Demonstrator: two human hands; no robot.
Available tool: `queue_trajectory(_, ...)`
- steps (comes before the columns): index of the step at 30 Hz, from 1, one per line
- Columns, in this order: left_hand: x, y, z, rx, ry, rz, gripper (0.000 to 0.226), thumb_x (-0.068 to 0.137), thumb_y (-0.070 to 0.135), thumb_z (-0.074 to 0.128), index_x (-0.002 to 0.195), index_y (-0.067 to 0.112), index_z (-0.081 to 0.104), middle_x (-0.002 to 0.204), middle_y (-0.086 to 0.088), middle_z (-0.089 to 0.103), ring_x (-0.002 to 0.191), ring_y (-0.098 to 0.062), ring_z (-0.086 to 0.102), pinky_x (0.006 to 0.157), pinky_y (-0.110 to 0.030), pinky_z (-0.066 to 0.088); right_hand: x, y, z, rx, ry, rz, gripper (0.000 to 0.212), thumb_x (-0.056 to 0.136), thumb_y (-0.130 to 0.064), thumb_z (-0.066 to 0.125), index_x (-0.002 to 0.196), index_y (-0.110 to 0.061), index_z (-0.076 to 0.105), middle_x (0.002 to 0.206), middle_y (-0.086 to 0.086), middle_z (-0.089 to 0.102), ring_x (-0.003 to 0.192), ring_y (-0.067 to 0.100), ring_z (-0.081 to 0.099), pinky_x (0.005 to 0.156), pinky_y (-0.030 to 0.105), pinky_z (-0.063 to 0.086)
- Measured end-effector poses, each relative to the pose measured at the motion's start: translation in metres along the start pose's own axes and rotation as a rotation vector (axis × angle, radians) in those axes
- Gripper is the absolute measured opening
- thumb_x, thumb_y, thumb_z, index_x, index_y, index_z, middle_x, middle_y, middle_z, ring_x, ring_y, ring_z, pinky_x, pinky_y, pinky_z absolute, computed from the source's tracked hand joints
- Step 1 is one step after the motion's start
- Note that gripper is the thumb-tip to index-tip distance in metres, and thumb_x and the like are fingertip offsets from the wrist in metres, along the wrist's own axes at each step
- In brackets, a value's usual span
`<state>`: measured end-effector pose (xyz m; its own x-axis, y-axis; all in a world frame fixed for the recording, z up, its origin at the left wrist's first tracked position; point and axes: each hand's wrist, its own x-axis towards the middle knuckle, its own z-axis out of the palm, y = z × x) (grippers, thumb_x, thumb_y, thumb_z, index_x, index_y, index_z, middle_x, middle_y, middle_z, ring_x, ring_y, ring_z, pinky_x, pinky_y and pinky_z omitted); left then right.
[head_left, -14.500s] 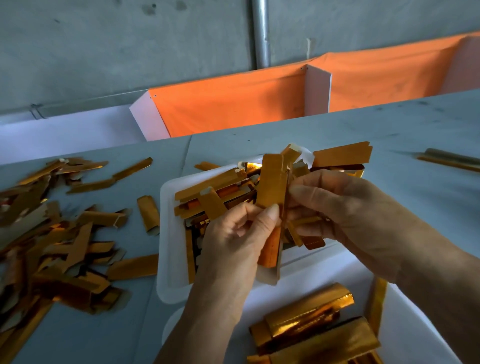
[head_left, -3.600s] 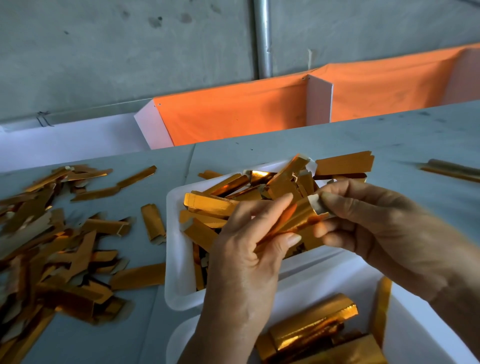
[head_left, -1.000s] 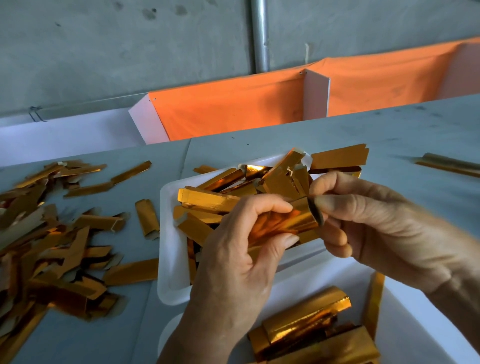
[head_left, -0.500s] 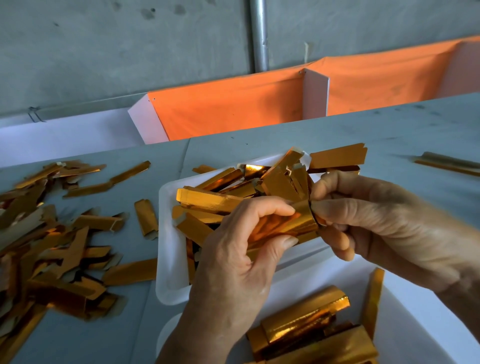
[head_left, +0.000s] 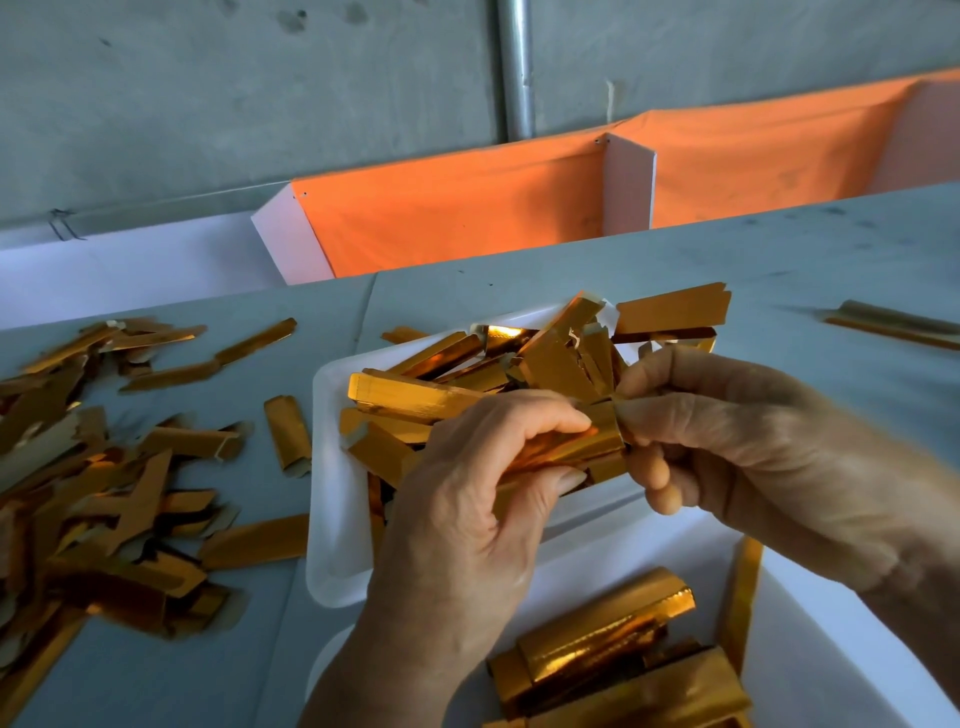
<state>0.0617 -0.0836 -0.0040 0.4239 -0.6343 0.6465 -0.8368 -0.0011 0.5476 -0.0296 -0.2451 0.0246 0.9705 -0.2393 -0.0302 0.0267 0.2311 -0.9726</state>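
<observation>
The left hand (head_left: 467, 519) is gripping a shiny gold foil-card sleeve (head_left: 566, 447), its index finger curling over the top face while the thumb is pressing up from below. The sleeve is lying across that grip at a slant, its left part hidden inside the curled fingers and its right end sticking out just past the fingertips. The right hand (head_left: 753, 457) is closing on that free end, thumb and forefinger pinching it while the other fingers are curling underneath. Whether that end is folded shut cannot be told, as the fingertips are covering it.

Both hands are holding the sleeve in the air, above the near edge of a white rectangular plastic tray (head_left: 327, 519) that is sitting on the grey table top (head_left: 779, 249). A heap of flat gold card blanks (head_left: 550, 364) is filling the tray, some jutting over its far rim. Nearer the person, a second white tray (head_left: 831, 623) is holding a few folded gold boxes (head_left: 608, 639). To the left, a loose scatter of gold card pieces (head_left: 104, 493) is spreading across the table, well apart from the hands. A single long gold strip (head_left: 893, 325) is lying at the far right. Behind the table, orange cloth (head_left: 457, 218) is hanging between white panels, with a grey metal pipe (head_left: 517, 67) running up the concrete wall.
</observation>
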Motion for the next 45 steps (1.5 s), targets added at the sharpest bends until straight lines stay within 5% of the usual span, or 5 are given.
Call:
queue_trajectory(10, 0.0, -0.003, 0.004, 0.172, 0.005, 0.14, 0.031, 0.087, 0.017, 0.056, 0.115, 0.011, 0.066, 0.113, 0.002, 0.066, 0.105, -0.014, 0.061, 0.085, -0.037, 0.053, 0.002, 0.001, -0.002, -0.239, -0.026, -0.008, 0.027, 0.069, -0.017, 0.077, 0.085, -0.006, 0.059, 0.058, 0.009, 0.061, 0.049, 0.017, 0.058, 0.048, 0.019, 0.047)
queue_trajectory(21, -0.003, -0.004, 0.006, 0.012, -0.04, -0.077, 0.051, 0.08, 0.02, 0.069, 0.129, 0.021, 0.057, 0.115, 0.012, 0.065, 0.109, 0.003, 0.058, 0.09, -0.007, 0.043, 0.005, 0.007, -0.002, -0.108, -0.006, -0.011, 0.019, 0.062, -0.01, 0.068, 0.078, -0.009, 0.059, 0.055, 0.01, 0.056, 0.043, 0.016, 0.053, 0.043, 0.018, 0.044)
queue_trajectory(26, -0.003, -0.003, 0.006, -0.075, -0.063, -0.204, 0.03, 0.077, 0.021, 0.075, 0.096, 0.034, 0.055, 0.095, 0.014, 0.068, 0.094, 0.004, 0.062, 0.074, -0.006, 0.047, 0.007, 0.01, -0.001, -0.092, 0.0, 0.002, 0.022, 0.062, -0.008, 0.066, 0.082, -0.005, 0.057, 0.055, 0.01, 0.055, 0.042, 0.015, 0.053, 0.042, 0.018, 0.044)
queue_trajectory(33, -0.001, -0.001, 0.009, 0.014, -0.095, -0.244, 0.041, 0.077, 0.021, 0.075, 0.089, 0.042, 0.042, 0.095, 0.011, 0.065, 0.092, 0.002, 0.061, 0.074, -0.006, 0.045, 0.009, 0.013, 0.0, -0.05, 0.004, 0.024, 0.024, 0.061, -0.01, 0.067, 0.082, -0.005, 0.057, 0.054, 0.009, 0.054, 0.043, 0.014, 0.052, 0.042, 0.018, 0.044)
queue_trajectory(45, 0.0, 0.002, 0.008, 0.066, 0.056, -0.017, 0.026, 0.079, 0.02, 0.073, 0.098, 0.006, 0.061, 0.114, 0.001, 0.064, 0.103, -0.007, 0.061, 0.081, -0.018, 0.054, 0.009, 0.013, -0.002, 0.026, 0.015, -0.064, 0.02, 0.06, -0.013, 0.068, 0.078, -0.008, 0.061, 0.054, 0.009, 0.05, 0.038, 0.014, 0.047, 0.039, 0.018, 0.04)
